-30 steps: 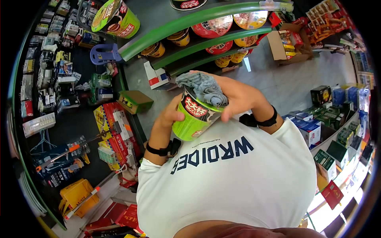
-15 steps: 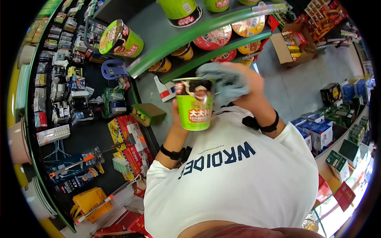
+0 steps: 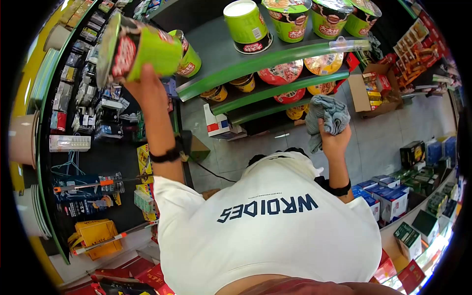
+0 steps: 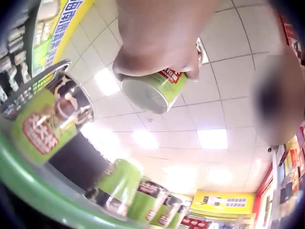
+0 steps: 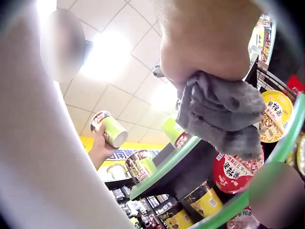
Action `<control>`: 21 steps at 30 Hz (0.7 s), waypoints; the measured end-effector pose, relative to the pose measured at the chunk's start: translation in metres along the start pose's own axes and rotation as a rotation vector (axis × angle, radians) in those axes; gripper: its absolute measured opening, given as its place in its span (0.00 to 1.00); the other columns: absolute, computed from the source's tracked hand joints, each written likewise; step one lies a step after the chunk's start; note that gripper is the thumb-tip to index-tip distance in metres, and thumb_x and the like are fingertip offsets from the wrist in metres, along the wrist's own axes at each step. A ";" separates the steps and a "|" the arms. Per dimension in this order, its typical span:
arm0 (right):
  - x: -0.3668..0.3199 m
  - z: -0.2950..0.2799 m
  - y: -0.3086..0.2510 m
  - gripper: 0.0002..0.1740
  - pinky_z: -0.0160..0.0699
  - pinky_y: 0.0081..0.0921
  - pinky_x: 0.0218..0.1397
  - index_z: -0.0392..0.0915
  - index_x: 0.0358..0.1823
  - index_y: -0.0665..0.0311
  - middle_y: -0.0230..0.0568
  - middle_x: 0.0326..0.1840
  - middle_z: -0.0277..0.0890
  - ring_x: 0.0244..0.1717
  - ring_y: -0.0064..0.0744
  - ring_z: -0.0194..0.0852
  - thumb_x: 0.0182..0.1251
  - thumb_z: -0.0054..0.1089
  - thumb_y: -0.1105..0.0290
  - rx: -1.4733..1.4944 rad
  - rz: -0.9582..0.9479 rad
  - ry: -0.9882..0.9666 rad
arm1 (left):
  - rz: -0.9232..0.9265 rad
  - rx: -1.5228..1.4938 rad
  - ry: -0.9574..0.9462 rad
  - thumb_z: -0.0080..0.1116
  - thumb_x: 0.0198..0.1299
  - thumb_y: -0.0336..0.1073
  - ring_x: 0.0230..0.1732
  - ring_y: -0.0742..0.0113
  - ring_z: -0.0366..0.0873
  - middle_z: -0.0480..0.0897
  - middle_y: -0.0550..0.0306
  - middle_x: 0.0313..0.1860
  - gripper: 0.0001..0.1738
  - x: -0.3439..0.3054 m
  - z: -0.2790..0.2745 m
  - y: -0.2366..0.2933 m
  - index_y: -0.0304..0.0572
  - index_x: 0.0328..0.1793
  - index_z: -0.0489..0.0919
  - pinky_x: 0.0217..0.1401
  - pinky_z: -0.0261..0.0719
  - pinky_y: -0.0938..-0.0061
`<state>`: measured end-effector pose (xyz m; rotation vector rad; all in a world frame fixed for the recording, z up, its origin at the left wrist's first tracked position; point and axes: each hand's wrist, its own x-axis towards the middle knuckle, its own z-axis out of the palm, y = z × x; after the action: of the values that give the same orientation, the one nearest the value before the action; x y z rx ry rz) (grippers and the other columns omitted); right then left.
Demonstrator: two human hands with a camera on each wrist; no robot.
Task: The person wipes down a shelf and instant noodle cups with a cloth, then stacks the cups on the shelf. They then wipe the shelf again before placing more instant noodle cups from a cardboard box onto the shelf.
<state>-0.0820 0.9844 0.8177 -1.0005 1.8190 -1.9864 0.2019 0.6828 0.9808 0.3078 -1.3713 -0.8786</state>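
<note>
— In the head view, how does the cup look?
— The noodle cup is bright green with a red-and-black label. It lies tipped on its side, raised at the far left beside the top shelf, where more green cups stand. It's a shop aisle with grey floor tiles.
— And the hands?
— The left hand is lifted high and grips the cup from below. The right hand, at chest height, is clenched round a grey cloth.
— The left wrist view?
— Fingers curl round the noodle cup, seen bottom-on against a white tiled ceiling.
— The right wrist view?
— The right hand bunches the grey cloth just above a red bowl. The noodle cup shows small at the far left.
</note>
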 end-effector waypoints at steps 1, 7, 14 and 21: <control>0.001 0.000 -0.001 0.22 0.73 0.25 0.59 0.76 0.55 0.71 0.37 0.52 0.80 0.51 0.26 0.76 0.58 0.69 0.80 0.029 0.015 0.004 | 0.032 0.062 -0.002 0.74 0.56 0.35 0.64 0.59 0.75 0.73 0.48 0.67 0.41 0.026 -0.004 -0.006 0.38 0.72 0.62 0.65 0.77 0.62; 0.003 -0.002 0.004 0.23 0.73 0.26 0.59 0.76 0.55 0.71 0.38 0.51 0.81 0.51 0.26 0.77 0.58 0.70 0.80 0.002 0.073 -0.007 | 0.112 0.482 0.042 0.78 0.52 0.34 0.61 0.61 0.74 0.73 0.42 0.64 0.48 0.062 -0.017 -0.057 0.28 0.71 0.56 0.66 0.73 0.67; 0.000 0.000 0.008 0.22 0.73 0.26 0.59 0.76 0.54 0.71 0.38 0.49 0.82 0.50 0.26 0.77 0.58 0.69 0.79 0.042 0.101 -0.041 | 0.151 0.569 0.077 0.77 0.54 0.38 0.64 0.58 0.72 0.72 0.41 0.65 0.48 0.037 0.002 -0.068 0.26 0.72 0.58 0.68 0.69 0.66; 0.001 0.003 0.013 0.22 0.74 0.27 0.57 0.76 0.54 0.70 0.37 0.50 0.82 0.49 0.26 0.77 0.57 0.69 0.77 -0.019 0.087 -0.124 | 0.154 0.676 0.121 0.79 0.51 0.37 0.61 0.56 0.74 0.73 0.41 0.63 0.48 0.035 0.009 -0.069 0.25 0.70 0.59 0.68 0.70 0.64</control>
<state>-0.0836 0.9791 0.8057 -1.0084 1.7866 -1.8189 0.1665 0.6155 0.9623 0.7472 -1.5239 -0.2403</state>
